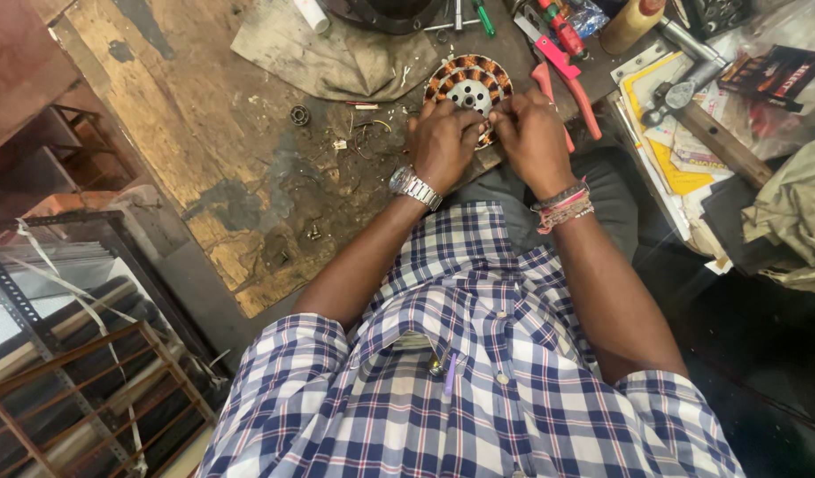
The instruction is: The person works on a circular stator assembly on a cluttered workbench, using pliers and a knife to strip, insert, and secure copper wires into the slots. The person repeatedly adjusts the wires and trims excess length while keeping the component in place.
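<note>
1. The motor winding [469, 86], a round core ringed with copper coils, lies on the worn wooden bench [195, 133] right at its near edge, just in front of the person; keeping it flat there looks the steadiest way to work on it
2. The left hand [443, 142] rests on the near side of the ring, fingers curled down and pinched on something at the coils; it is probably a fine wire, though the view is too small to be sure
3. The right hand [533, 140] sits just beside it, touching the left, fingers likewise closed in a pinch at the same spot; both thumbs meet over the rim
4. Small, even pulls seem wise, since thin copper would likely kink or snap if jerked
5. The red pliers [568, 81] lie just beyond the right hand, near enough to grab
6. Loose bits and a small bearing [300, 115] are strewn left of the winding; better kept off the coils
</note>
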